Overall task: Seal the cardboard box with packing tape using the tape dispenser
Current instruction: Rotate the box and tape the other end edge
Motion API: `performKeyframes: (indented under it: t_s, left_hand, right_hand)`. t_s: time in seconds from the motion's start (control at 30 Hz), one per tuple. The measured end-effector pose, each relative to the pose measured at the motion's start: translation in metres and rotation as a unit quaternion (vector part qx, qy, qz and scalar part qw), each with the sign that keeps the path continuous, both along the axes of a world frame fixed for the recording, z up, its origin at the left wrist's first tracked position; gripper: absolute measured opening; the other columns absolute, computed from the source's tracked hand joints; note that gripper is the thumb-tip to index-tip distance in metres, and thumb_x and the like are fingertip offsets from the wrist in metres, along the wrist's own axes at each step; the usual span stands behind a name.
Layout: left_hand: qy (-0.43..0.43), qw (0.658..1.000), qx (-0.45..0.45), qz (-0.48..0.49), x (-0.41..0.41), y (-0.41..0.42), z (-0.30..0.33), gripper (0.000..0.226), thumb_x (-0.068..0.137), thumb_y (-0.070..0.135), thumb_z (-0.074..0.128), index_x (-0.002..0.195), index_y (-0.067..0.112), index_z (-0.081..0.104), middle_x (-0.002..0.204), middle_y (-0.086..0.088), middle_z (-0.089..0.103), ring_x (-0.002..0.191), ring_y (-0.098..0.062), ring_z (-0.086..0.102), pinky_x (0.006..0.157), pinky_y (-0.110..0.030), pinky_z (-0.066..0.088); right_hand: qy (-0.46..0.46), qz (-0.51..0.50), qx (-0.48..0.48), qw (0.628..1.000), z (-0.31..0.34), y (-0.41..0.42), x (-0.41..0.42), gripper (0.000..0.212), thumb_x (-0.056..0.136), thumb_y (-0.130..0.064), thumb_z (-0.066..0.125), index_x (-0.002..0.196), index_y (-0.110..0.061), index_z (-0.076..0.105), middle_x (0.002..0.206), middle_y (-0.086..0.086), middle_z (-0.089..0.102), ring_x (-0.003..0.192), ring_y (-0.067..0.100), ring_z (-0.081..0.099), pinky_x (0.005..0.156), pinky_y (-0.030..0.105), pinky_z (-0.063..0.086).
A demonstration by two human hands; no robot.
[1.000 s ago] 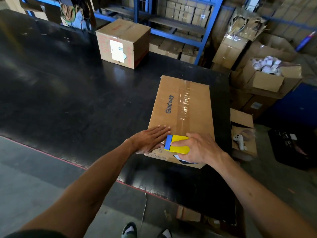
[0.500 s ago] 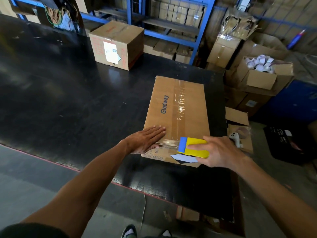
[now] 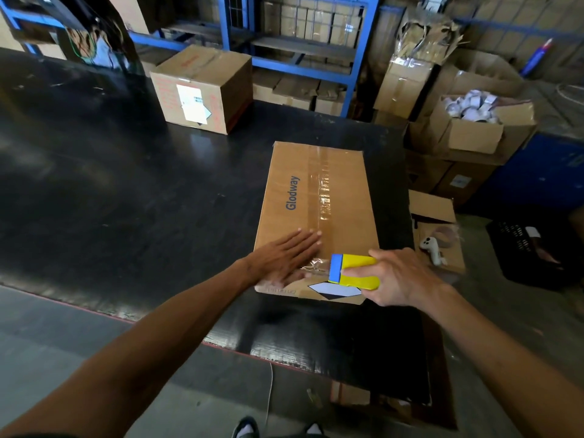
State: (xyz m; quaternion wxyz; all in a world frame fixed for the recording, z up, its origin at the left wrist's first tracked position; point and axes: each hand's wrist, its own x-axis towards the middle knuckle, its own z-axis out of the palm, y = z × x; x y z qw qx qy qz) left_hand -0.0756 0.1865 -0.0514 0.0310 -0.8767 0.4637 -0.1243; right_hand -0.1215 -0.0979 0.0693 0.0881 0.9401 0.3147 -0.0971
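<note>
Pressing flat w/ fingers spread, the left hand (image 3: 286,257) sits on the near-left corner of the cardboard box (image 3: 316,216), prob. to pin the box and the tape end so neither slides while the tape is drawn. The right hand (image 3: 395,276) is curled round the yellow-and-blue tape dispenser (image 3: 354,271), blue end pointing left, held over the box's near-right part just above a white diamond label (image 3: 335,289). A crinkled bit of clear tape (image 3: 316,267) runs btwn the left fingers and the dispenser's blue end; looks like a crosswise strip near the near edge. A long strip already runs near-to-far down the lid's centre seam. The box lies on the black table (image 3: 126,200), near its right edge. A second, smaller box (image 3: 202,90) sits well apart, far-left on the table.
</note>
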Motion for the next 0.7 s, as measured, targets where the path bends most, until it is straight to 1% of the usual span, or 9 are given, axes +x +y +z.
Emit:
performKeyframes:
  t_s: [0.1, 0.17, 0.23, 0.33, 0.4, 0.47, 0.6, 0.7]
  left_hand:
    - [0.035, 0.999, 0.002, -0.005, 0.006, -0.025, -0.009, 0.065, 0.108, 0.046, 0.015, 0.156, 0.003, 0.027, 0.164, -0.013, 0.025, 0.153, -0.025, 0.021, 0.122, -0.045, 0.025]
    - [0.036, 0.999, 0.005, -0.001, 0.009, -0.027, -0.016, 0.064, 0.108, 0.046, 0.018, 0.155, 0.005, 0.030, 0.163, -0.011, 0.028, 0.152, -0.024, 0.024, 0.119, -0.044, 0.031]
    - [0.035, 0.999, 0.004, -0.007, 0.010, -0.027, -0.017, 0.064, 0.107, 0.046, 0.024, 0.155, 0.005, 0.032, 0.163, -0.011, 0.029, 0.151, -0.024, 0.026, 0.120, -0.043, 0.030]
    - [0.029, 1.000, -0.004, -0.003, 0.010, -0.028, -0.015, 0.067, 0.106, 0.049, 0.027, 0.155, 0.003, 0.031, 0.163, -0.012, 0.029, 0.151, -0.024, 0.025, 0.122, -0.042, 0.027]
    - [0.036, 0.999, -0.009, -0.001, 0.011, -0.027, -0.016, 0.070, 0.105, 0.052, 0.028, 0.155, 0.002, 0.029, 0.163, -0.012, 0.027, 0.152, -0.024, 0.024, 0.122, -0.043, 0.026]
    - [0.034, 0.999, -0.010, 0.003, 0.009, -0.027, -0.018, 0.069, 0.106, 0.052, 0.029, 0.156, 0.004, 0.028, 0.164, -0.011, 0.027, 0.152, -0.024, 0.023, 0.122, -0.043, 0.027]
    - [0.037, 0.999, -0.017, 0.001, 0.010, -0.028, -0.017, 0.067, 0.105, 0.050, 0.035, 0.155, 0.006, 0.032, 0.163, -0.011, 0.029, 0.151, -0.024, 0.027, 0.121, -0.043, 0.030]
    - [0.034, 0.999, -0.022, -0.007, 0.010, -0.027, -0.016, 0.068, 0.104, 0.050, 0.037, 0.155, 0.005, 0.031, 0.163, -0.011, 0.027, 0.151, -0.024, 0.025, 0.121, -0.043, 0.030]
  right_hand:
    - [0.006, -0.004, 0.008, 1.000, -0.002, 0.000, 0.001, 0.046, 0.088, -0.060, 0.055, 0.133, -0.059, 0.048, 0.094, -0.006, 0.043, 0.075, 0.013, 0.038, 0.066, 0.030, 0.029]
    - [0.009, -0.005, 0.018, 1.000, -0.003, -0.001, 0.001, 0.046, 0.088, -0.059, 0.057, 0.133, -0.058, 0.050, 0.091, -0.006, 0.040, 0.074, 0.013, 0.038, 0.065, 0.030, 0.028]
    - [0.012, 0.002, 0.022, 1.000, -0.003, -0.001, 0.001, 0.047, 0.088, -0.058, 0.057, 0.134, -0.057, 0.049, 0.091, -0.005, 0.041, 0.073, 0.014, 0.038, 0.064, 0.030, 0.029]
    - [0.000, 0.004, 0.018, 1.000, -0.005, -0.003, 0.000, 0.047, 0.088, -0.059, 0.054, 0.135, -0.059, 0.046, 0.092, -0.005, 0.042, 0.074, 0.015, 0.039, 0.065, 0.029, 0.028]
    - [-0.001, 0.008, 0.030, 1.000, -0.006, -0.003, 0.000, 0.046, 0.087, -0.058, 0.057, 0.132, -0.058, 0.050, 0.089, -0.005, 0.040, 0.072, 0.015, 0.038, 0.063, 0.030, 0.028]
    - [-0.004, 0.014, 0.032, 0.999, -0.007, -0.003, 0.000, 0.045, 0.085, -0.058, 0.059, 0.129, -0.057, 0.054, 0.087, -0.006, 0.039, 0.070, 0.014, 0.037, 0.062, 0.030, 0.029]
    - [0.000, 0.011, 0.021, 1.000, -0.009, -0.007, 0.004, 0.048, 0.089, -0.061, 0.053, 0.136, -0.058, 0.045, 0.093, -0.006, 0.037, 0.077, 0.014, 0.039, 0.066, 0.032, 0.032]
    - [-0.001, 0.020, 0.023, 1.000, -0.004, -0.014, 0.005, 0.049, 0.090, -0.061, 0.053, 0.138, -0.058, 0.043, 0.095, -0.005, 0.039, 0.079, 0.014, 0.040, 0.064, 0.031, 0.031]
